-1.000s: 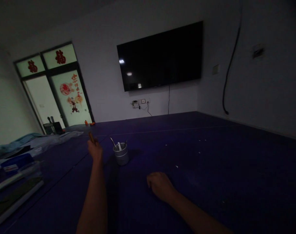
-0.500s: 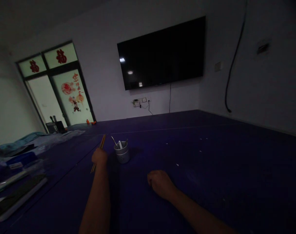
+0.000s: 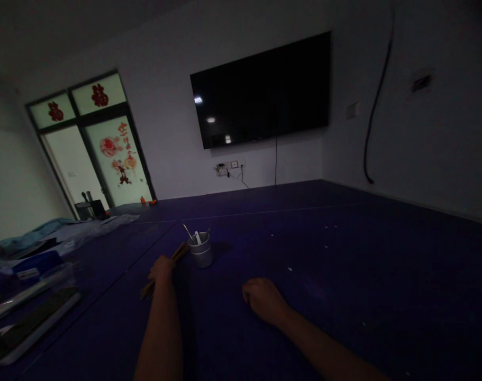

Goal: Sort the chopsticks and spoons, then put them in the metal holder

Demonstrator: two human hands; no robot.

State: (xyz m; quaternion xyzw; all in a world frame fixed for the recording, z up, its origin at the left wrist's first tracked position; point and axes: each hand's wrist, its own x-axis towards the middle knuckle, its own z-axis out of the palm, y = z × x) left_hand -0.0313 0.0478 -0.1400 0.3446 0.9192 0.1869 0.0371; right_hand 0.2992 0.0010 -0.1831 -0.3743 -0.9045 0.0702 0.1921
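My left hand (image 3: 162, 268) is closed round a bundle of yellow-brown chopsticks (image 3: 180, 252), whose ends fan out above and below the fist. Just right of their upper ends stands a grey utensil cup (image 3: 201, 255), upright on the purple table (image 3: 233, 328). A white-handled utensil (image 3: 198, 238) and a thin metal one (image 3: 187, 230) stick out of the cup, with a further dark tip at its right rim. My right hand (image 3: 263, 300) rests on the table as a loose fist, fingers curled under, and nothing shows in it.
At the left lie a dark flat object with a pale edge (image 3: 32, 323), a blue pack (image 3: 38, 264) and clear plastic wrap (image 3: 117, 222). Small white scraps (image 3: 290, 269) dot the table to the right. A large television (image 3: 264, 90) hangs on the far wall.
The chopsticks have swung from nearly upright to slanting right, and their ends look more spread. Their upper ends are now by the cup. My right hand has hardly moved.
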